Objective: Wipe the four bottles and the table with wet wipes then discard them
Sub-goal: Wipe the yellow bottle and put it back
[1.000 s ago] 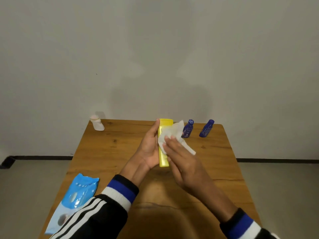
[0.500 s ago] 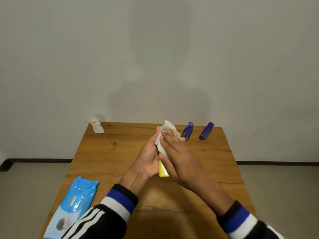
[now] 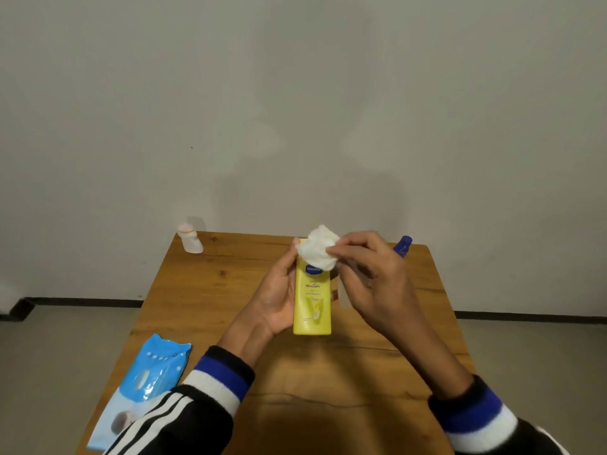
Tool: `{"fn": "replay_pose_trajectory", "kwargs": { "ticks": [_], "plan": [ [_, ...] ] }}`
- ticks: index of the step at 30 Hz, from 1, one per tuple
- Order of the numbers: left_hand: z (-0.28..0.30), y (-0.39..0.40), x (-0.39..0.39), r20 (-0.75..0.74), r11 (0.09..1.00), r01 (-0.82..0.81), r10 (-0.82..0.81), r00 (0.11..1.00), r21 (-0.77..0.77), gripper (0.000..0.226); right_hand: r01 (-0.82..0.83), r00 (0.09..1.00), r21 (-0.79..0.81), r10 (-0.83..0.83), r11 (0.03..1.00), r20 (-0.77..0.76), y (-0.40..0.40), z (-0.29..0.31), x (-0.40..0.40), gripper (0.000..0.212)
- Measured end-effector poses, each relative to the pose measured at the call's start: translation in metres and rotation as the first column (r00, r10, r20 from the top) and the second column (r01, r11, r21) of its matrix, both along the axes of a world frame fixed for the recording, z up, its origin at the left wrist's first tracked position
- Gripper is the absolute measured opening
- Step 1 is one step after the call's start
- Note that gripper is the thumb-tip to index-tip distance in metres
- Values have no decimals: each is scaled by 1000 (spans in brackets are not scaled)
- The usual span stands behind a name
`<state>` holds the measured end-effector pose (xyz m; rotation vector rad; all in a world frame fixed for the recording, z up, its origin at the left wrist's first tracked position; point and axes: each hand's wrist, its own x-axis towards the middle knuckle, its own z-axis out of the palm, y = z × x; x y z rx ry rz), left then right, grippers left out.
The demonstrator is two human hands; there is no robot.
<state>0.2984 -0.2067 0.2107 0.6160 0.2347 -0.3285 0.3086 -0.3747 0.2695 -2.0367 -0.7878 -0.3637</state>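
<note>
The tall yellow plastic lotion bottle [image 3: 312,297] is held above the brown wooden table [image 3: 210,300], gripped by the left hand [image 3: 279,297]. The right hand [image 3: 371,277] pinches a crumpled white wet wipe [image 3: 318,247] against the bottle's top. A small blue bottle [image 3: 403,246] stands behind the right hand, a small white bottle [image 3: 190,238] at the far left corner, and a light blue wipes packet [image 3: 144,385] lies near the left sleeve.

Dim, even indoor light; soft shadows on wall [image 3: 295,192]; slight blur, wide-angle bowing.

My left hand [image 3: 279,297] is raised, palm turned inward, fingers curled around a yellow bottle [image 3: 312,300]. My right hand [image 3: 374,280] reaches across, fingertips pinching a crumpled white wipe [image 3: 318,247] against its top.
</note>
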Motion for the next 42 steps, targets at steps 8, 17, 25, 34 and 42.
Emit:
{"fn": "replay_pose_trajectory", "kwargs": {
  "ticks": [8,17,25,34,42],
  "plan": [
    [1,6,14,41,993,-118,119,992,-13,45,-239,970,-272,241,932,-26,7,-44,-59,23],
    [-2,-7,9,56,999,-33,32,998,13,51,9,999,1,-9,1000,-49,-4,-9,-9,29],
    [-5,-6,10,8,990,-136,136,991,33,45,-50,997,-166,59,985,49,14,-57,-34,20],
    [-39,-3,-9,-76,976,-135,150,986,171,52,212,883,128,-133,969,-451,-10,-57,-3,24],
    [-44,-2,-8,-212,959,-158,209,955,233,70,194,761,185,-29,963,-649,14,-85,-52,21]
  ]
}}
